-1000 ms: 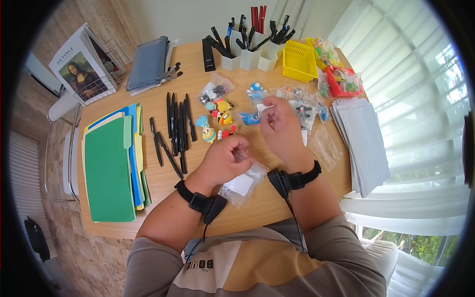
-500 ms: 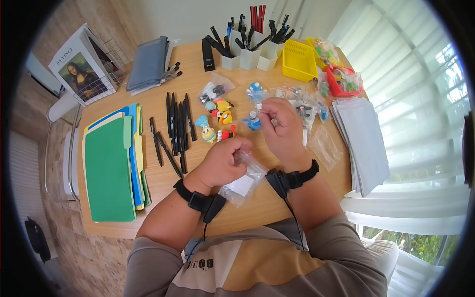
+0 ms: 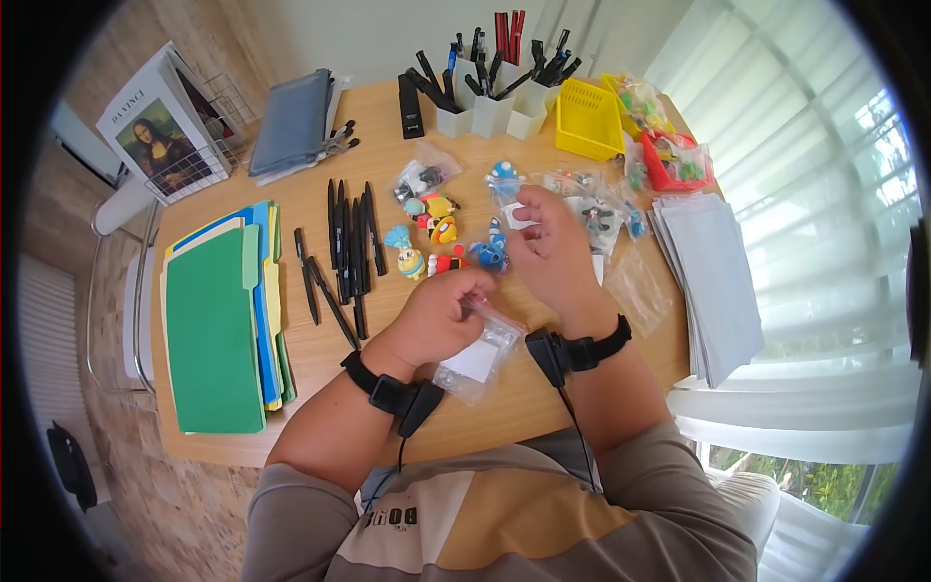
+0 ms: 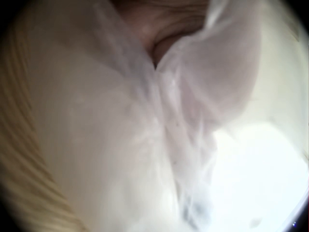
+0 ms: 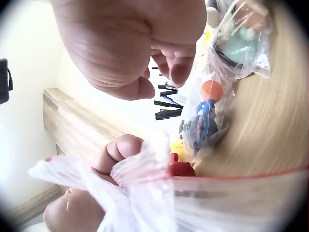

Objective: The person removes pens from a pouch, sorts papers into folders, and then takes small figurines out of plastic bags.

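Observation:
A clear zip bag [image 3: 473,361] with a white paper label inside hangs from my left hand [image 3: 441,315], whose fingers and thumb pinch it near the red zip line. In the left wrist view the bag's film [image 4: 106,145] fills most of the picture. My right hand [image 3: 553,247] hovers over the table with loosely bent fingers and nothing between them; the right wrist view shows its thumb [image 5: 140,89] apart from the fingers. Close by its fingertips is a blue figurine [image 3: 491,252]. A red figurine [image 3: 448,260] sits just beyond the left hand.
Colourful figurines [image 3: 436,218] and bagged toys [image 3: 596,218] lie behind the hands. Black pens [image 3: 349,242] and green folders [image 3: 213,330] are on the left. White papers [image 3: 708,281] lie right. Pen holders [image 3: 491,116], a yellow basket [image 3: 588,141] and a red basket [image 3: 674,175] stand behind.
My right hand has shifted slightly and its fingers have spread. The blue figurine by its fingertips has turned and moved a little. The left hand keeps its hold on the zip bag.

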Demonstrator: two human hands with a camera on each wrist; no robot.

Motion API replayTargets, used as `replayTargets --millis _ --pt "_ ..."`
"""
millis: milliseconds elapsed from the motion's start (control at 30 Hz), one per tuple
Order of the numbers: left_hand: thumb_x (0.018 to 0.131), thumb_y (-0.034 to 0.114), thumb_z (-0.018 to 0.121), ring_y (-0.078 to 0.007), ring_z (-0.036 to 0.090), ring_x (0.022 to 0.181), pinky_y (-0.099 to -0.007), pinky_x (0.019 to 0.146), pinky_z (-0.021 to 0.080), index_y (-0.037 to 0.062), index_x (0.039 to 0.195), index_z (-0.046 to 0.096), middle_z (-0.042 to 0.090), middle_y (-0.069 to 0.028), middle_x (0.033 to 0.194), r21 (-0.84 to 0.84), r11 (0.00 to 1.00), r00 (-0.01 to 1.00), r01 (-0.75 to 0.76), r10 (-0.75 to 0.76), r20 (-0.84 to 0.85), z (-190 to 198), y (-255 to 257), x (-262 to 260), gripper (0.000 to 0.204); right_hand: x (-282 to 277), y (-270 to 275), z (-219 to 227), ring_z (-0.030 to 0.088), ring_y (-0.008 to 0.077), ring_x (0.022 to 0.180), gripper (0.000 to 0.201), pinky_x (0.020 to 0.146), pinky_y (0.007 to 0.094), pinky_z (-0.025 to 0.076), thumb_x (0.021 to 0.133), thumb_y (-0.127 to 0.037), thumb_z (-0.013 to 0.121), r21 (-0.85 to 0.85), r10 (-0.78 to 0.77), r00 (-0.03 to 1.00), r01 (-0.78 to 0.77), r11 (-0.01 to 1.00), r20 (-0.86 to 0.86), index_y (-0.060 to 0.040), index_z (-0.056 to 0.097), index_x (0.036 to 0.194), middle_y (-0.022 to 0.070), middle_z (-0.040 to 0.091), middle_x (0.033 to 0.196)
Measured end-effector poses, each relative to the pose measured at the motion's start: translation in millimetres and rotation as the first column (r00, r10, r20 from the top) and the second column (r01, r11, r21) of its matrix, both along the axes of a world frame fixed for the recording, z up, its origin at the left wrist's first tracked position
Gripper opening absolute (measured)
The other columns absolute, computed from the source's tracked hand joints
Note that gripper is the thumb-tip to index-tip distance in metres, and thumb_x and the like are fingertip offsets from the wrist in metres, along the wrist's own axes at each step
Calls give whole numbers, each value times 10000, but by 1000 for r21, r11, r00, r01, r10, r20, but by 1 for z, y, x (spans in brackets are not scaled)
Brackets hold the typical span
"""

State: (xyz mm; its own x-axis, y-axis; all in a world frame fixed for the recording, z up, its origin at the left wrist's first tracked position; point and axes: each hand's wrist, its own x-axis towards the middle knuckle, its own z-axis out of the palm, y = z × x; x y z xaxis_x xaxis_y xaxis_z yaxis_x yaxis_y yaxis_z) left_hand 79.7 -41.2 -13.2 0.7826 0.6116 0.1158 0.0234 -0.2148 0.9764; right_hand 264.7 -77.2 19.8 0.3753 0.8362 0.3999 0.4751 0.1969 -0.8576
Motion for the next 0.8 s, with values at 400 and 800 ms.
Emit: replayTargets --millis 400,800 --pt "735 -48 567 -199 617 777 -300 717 508 19 987 605 627 -93 866 53 998 1000 -17 18 -3 -2 0 2 264 11 -5 -5 608 306 987 233 889 462 408 741 -101 677 -138 -50 767 179 974 640 -89 657 972 112 681 829" --pt "733 -43 572 -214 625 783 -301 717 508 11 981 611 634 -109 865 117 993 1000 -15 18 -24 -3 1 1 257 1 -3 4 644 282 841 166 761 390 489 784 -9 652 12 -101 971 101 995 219 -56 609 937 111 668 847"
